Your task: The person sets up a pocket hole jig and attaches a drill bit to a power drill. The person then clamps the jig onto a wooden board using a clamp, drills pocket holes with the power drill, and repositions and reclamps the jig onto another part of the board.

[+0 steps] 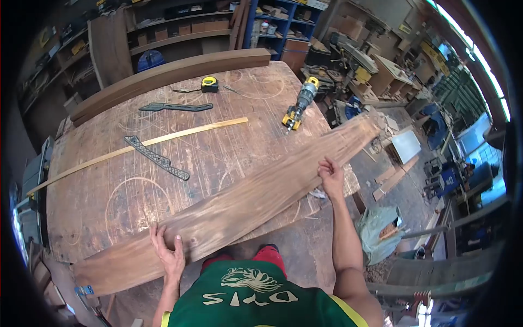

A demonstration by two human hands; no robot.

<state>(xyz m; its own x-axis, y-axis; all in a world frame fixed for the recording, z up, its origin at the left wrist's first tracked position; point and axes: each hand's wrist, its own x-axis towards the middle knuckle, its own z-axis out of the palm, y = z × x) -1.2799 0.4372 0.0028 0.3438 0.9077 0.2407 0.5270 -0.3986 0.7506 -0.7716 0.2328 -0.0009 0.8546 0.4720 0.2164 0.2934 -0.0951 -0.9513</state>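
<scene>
A long wooden plank (245,201) lies slantwise across the near side of the workbench, both ends reaching past the bench top. My left hand (169,255) rests at its near edge toward the left end, fingers spread over the wood and thumb apart. Farther right, my right hand (331,177) has its bent fingers on the plank's near edge; its palm side is partly hidden. A blue clamp-like piece (84,290) sits at the plank's left end. Beyond the plank lie a thin wooden strip (185,131) and a grey lattice-patterned curved piece (157,158).
On the scratched workbench (141,193) are a second grey curved piece (175,107), a yellow tape measure (209,84) and a yellow drill (301,103). A thick curved beam (174,76) spans the far edge. A plastic bag (376,234) stands on the floor at right.
</scene>
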